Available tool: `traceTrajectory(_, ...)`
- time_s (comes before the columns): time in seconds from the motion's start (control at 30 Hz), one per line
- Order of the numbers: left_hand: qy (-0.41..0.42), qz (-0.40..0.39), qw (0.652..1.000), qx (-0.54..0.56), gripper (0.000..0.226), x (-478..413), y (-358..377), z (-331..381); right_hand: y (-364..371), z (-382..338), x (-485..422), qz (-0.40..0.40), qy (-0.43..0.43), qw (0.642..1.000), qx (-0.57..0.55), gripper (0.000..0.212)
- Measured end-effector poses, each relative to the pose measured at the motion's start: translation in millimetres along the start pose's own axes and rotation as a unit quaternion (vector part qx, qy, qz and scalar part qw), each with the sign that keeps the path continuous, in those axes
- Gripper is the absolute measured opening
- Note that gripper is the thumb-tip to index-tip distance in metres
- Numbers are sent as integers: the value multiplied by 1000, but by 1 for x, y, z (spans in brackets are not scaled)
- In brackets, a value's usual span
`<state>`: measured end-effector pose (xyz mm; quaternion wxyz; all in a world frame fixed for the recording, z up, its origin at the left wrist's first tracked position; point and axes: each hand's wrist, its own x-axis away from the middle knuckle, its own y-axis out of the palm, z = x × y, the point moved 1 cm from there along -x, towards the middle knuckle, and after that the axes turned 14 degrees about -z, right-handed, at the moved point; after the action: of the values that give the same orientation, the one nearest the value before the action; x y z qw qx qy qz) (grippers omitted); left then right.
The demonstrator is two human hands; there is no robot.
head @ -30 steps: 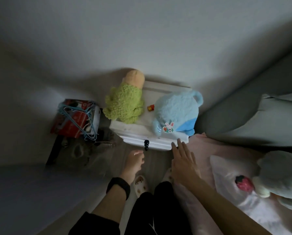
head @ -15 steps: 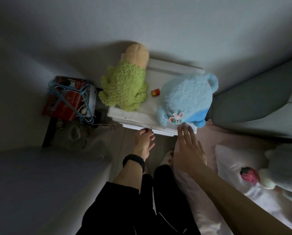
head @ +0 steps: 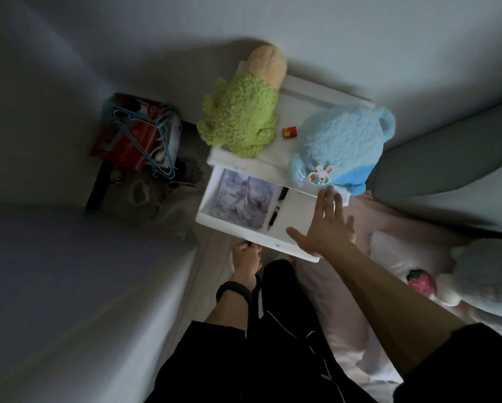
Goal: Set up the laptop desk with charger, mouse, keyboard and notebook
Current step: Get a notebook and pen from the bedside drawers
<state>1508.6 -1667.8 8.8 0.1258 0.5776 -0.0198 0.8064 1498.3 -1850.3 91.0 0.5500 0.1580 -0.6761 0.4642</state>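
Observation:
A white nightstand (head: 316,93) stands against the wall, its drawer (head: 244,232) pulled out toward me. Inside the drawer lies a notebook (head: 244,200) with a pale purple illustrated cover, and two dark pens (head: 277,206) lie beside it. My left hand (head: 245,261) is curled at the drawer's front, just below its edge, where the knob is hidden. My right hand (head: 327,228) hovers flat over the right part of the drawer, fingers spread and holding nothing.
A green plush (head: 241,123) and a blue plush (head: 343,146) sit on the nightstand with a small red block (head: 290,132) between them. A red box with blue hangers (head: 139,132) stands at the left. A bed (head: 69,286) is at the left; pink bedding (head: 389,228) lies on the right.
The drawer was shut and now stands pulled out, showing the notebook and pens. My left hand drew back toward me with it; my right hand moved over the open drawer.

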Motion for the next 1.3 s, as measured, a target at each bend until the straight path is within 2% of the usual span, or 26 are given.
traceTrajectory(0.2, -18, -26, 999, 14, 7, 34, -33, -24, -2, -5, 4, 2, -4, 1000, 8, 126)
traceTrajectory(0.3, -13, -32, 998, -60, 9, 51, -47, -19, 4, -2, 4, 12, -11, 1000, 7, 125)
traceTrajectory(0.43, 9, -95, 990, -105, 12, 66, -64, 4, 12, -3, 4, 38, -32, 998, -22, 115)
traceTrajectory(0.5, 28, -109, 984, -141, 14, 68, -67, 25, 14, -7, 6, 89, -50, 992, -73, 102)
traceTrajectory(0.53, 43, -108, 981, -155, 15, 67, -67, 36, 17, -6, 8, 138, -65, 982, -107, 90)
traceTrajectory(0.6, 76, -97, 977, -174, 15, 62, -64, 57, 31, -3, 12, 244, -120, 945, -181, 53)
traceTrajectory(0.63, 95, -92, 973, -189, 15, 58, -62, 67, 40, -3, 13, 266, -143, 928, -221, 36)
traceTrajectory(0.67, 110, -87, 966, -215, 18, 52, -59, 75, 47, -4, 12, 256, -155, 917, -263, 24)
traceTrajectory(0.73, 118, -86, 948, -284, 26, 32, -53, 89, 57, -9, 1, 176, -130, 909, -354, 14)
traceTrajectory(0.83, 115, -64, 923, -362, 42, -2, -44, 101, 64, -18, -26, 101, -83, 897, -423, 16)
traceTrajectory(0.97, 112, 28, 889, -444, 66, -34, -40, 103, 66, -32, -67, 94, -54, 909, -402, 34)
traceTrajectory(1.07, 149, 69, 885, -436, 68, -49, -34, 101, 53, -42, -93, 82, -25, 930, -358, 42)
traceTrajectory(1.2, 197, 132, 872, -429, 54, -54, -30, 96, 39, -43, -109, 66, 12, 946, -318, 32)
traceTrajectory(1.3, 169, 115, 889, -411, 52, -56, -32, 98, 40, -40, -109, 55, 18, 948, -313, 23)
